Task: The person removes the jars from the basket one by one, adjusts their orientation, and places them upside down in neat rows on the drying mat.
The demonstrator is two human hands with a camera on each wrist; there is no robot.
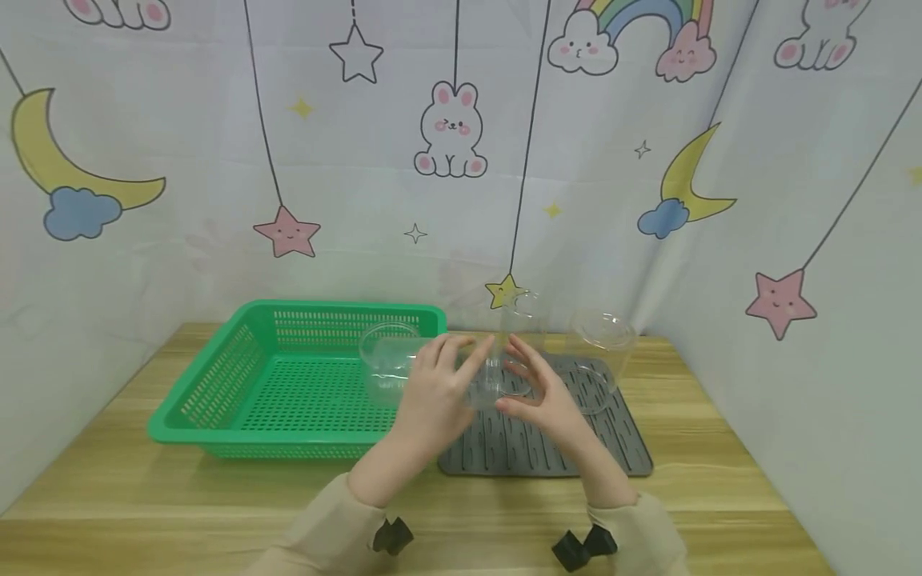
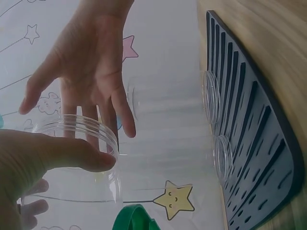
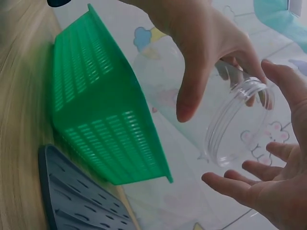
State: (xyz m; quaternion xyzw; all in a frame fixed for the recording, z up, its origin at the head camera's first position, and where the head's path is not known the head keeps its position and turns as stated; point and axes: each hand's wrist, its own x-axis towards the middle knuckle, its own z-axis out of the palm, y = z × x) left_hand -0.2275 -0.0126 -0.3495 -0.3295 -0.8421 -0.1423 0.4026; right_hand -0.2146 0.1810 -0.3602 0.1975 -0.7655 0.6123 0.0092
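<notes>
My left hand (image 1: 435, 396) grips a clear plastic jar (image 1: 392, 368) and holds it on its side above the basket's right edge. In the left wrist view the thumb lies across the jar's threaded rim (image 2: 79, 143). My right hand (image 1: 543, 392) is spread open just right of the jar's mouth, and I cannot tell whether it touches. In the right wrist view the jar (image 3: 240, 124) hangs between the left hand (image 3: 206, 62) above and the right hand's straight fingers (image 3: 268, 191) below.
A green slotted basket (image 1: 238, 384) sits on the wooden table at the left. Beside it lies a grey ribbed mat (image 1: 612, 440) with two more clear jars (image 1: 524, 320) (image 1: 603, 352) standing on it. Patterned curtains close in the back and sides.
</notes>
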